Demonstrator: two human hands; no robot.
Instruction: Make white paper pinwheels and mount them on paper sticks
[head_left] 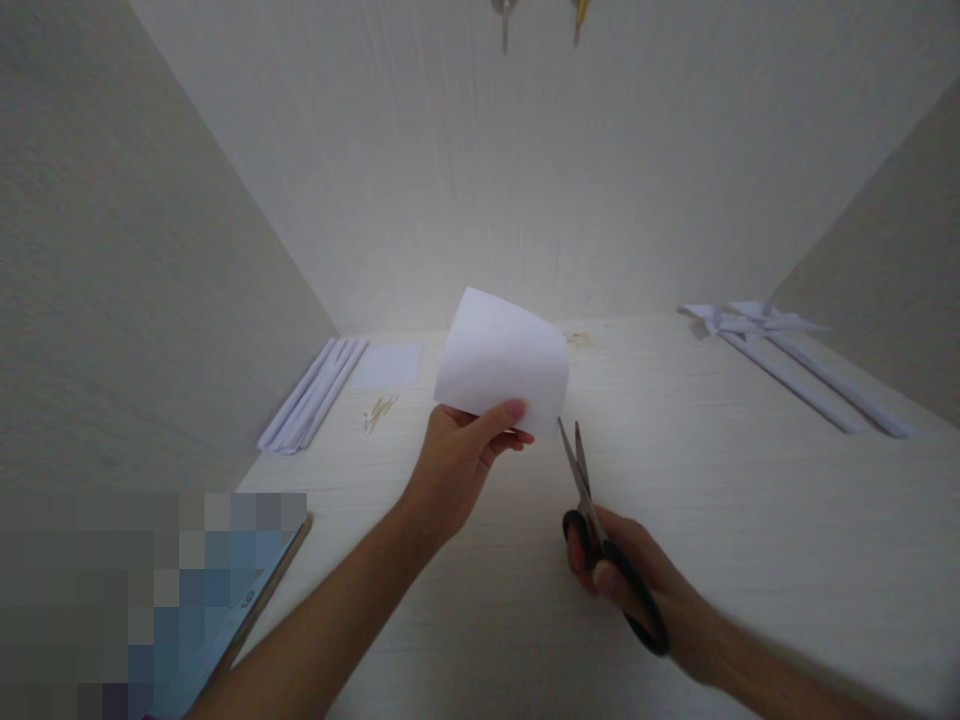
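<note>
I have the white sheet [502,355] in the middle of my view, held up over the desk [487,620], its body bowed rather than flat. My left hand [469,450] pinches its lower edge, thumb on the upper face and fingers behind. My right hand [637,560] is wrapped through the handles of the scissors [583,488], whose blades stand slightly apart and point up at the sheet's lower right corner. One tip is at that edge; from here I cannot tell whether it touches.

I judge the step in hand to be a cut into that corner. To do it well, I would flatten the bow first, since a curled sheet can slip sideways between the blades. I would bring the corner deep into the blades, close them smoothly, and turn the sheet rather than the wrist. The left thumb should stay well clear of the line.

Left of the sheet, some thin sticks [381,412] lie near a flat square of paper [390,365], with a bundle of paper tubes [311,400] beyond. Just behind the sheet's right side is another small scatter of sticks [577,340]. Well to its right lie two paper pinwheels [765,322].
</note>
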